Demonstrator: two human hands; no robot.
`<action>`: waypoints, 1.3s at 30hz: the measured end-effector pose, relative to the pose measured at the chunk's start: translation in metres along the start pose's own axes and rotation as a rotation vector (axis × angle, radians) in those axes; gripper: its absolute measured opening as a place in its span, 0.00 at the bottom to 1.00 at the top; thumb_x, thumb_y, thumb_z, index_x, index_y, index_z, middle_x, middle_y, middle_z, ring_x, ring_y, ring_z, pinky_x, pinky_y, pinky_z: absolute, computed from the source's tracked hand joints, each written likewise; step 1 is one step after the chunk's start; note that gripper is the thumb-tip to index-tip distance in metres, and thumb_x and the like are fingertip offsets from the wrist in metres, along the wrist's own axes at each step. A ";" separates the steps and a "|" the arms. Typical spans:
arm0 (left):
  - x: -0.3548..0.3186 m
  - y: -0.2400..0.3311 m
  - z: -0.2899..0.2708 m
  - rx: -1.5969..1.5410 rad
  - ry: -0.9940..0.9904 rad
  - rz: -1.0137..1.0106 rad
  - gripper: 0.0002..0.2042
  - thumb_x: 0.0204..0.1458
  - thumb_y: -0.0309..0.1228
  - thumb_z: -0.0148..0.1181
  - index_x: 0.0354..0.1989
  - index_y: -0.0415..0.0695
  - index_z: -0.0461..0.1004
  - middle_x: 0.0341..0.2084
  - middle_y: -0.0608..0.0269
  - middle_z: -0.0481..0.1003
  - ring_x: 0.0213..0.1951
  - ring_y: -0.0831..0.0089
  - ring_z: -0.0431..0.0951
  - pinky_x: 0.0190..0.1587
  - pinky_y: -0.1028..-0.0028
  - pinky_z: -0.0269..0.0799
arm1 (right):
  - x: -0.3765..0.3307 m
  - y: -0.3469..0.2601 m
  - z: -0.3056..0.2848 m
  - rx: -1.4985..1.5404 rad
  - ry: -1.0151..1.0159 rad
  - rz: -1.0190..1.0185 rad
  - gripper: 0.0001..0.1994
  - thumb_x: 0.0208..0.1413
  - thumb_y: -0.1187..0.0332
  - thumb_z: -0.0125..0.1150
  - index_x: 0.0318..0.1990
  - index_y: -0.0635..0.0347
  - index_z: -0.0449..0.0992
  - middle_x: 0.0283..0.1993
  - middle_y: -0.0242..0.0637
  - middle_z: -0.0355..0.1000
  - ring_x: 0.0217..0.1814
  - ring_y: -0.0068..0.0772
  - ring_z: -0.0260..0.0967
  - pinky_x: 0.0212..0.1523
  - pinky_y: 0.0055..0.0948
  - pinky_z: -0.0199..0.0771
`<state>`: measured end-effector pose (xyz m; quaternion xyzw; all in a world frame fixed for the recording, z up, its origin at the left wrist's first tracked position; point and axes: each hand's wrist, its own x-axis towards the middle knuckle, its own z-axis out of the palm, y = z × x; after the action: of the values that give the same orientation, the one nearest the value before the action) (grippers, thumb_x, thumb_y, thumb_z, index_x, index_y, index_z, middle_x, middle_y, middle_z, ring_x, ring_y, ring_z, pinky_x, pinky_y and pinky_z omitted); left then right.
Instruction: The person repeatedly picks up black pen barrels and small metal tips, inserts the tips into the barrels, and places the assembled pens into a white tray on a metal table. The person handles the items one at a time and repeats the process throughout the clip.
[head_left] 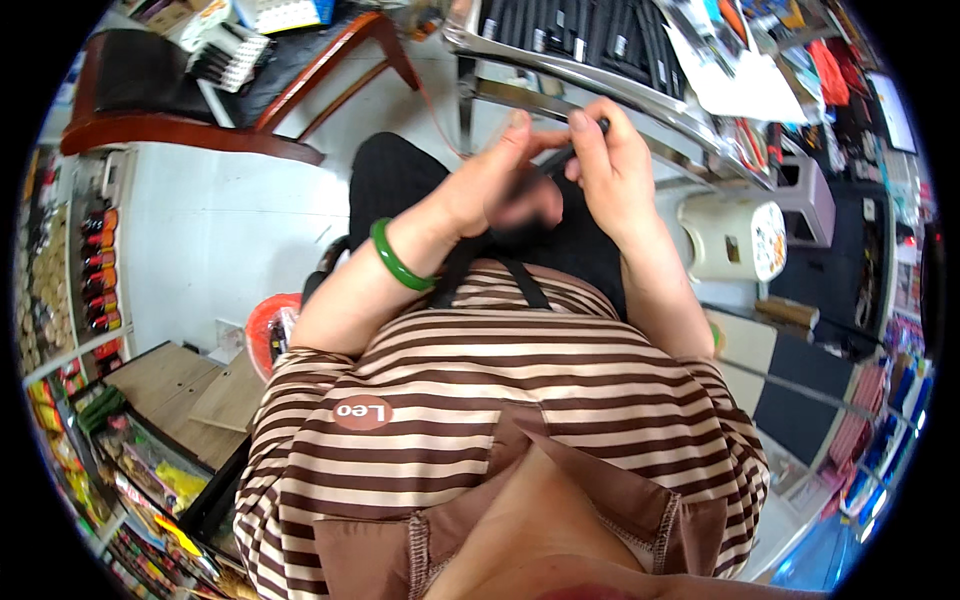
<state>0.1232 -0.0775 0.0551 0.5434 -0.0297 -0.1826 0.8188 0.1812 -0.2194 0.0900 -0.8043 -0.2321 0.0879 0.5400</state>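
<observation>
Both my hands are raised over my lap, close together. A slim dark stick-like thing [566, 161] runs between them; its exact kind cannot be made out. My right hand [617, 170] pinches it between thumb and fingers, with a dark end showing beside the thumb. My left hand [508, 178], below a green bangle [396, 258] on the wrist, is closed around its other part, forefinger reaching toward the right hand. A blurred patch hides the left palm and lower fingers. Just beyond the hands, a tray [630, 88] holds several slim black pieces with white labels.
The tray rests on a metal-framed table [530, 98], with white paper [745, 85] at its right. A white stool [708, 238] stands to the right. At the far left is a wooden chair [190, 138] with a black seat. A red bucket [262, 328] sits by my left elbow.
</observation>
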 end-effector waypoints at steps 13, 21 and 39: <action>-0.019 0.010 -0.025 0.177 0.193 -0.105 0.18 0.58 0.41 0.39 0.49 0.43 0.65 0.22 0.66 0.71 0.17 0.86 0.63 0.19 0.87 0.58 | 0.005 0.038 0.026 0.499 -0.026 0.271 0.12 0.59 0.59 0.44 0.31 0.57 0.65 0.15 0.27 0.61 0.15 0.12 0.53 0.16 0.13 0.52; -0.039 -0.013 -0.064 0.373 0.424 -0.152 0.12 0.55 0.30 0.46 0.45 0.40 0.68 0.26 0.67 0.73 0.22 0.86 0.67 0.25 0.85 0.64 | 0.010 0.098 0.057 0.848 -0.015 0.564 0.11 0.59 0.60 0.45 0.34 0.59 0.65 0.20 0.31 0.63 0.17 0.14 0.53 0.17 0.14 0.53; -0.132 0.037 -0.337 0.865 1.270 -0.168 0.09 0.53 0.28 0.46 0.39 0.40 0.71 0.22 0.61 0.74 0.21 0.77 0.72 0.24 0.77 0.67 | 0.040 0.226 0.103 0.518 -0.430 1.076 0.09 0.56 0.64 0.47 0.38 0.59 0.67 0.27 0.28 0.65 0.23 0.16 0.56 0.20 0.16 0.56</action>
<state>0.0937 0.2750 -0.0289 0.8160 0.4183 0.1303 0.3771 0.2394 -0.1853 -0.1522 -0.6161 0.1303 0.5598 0.5385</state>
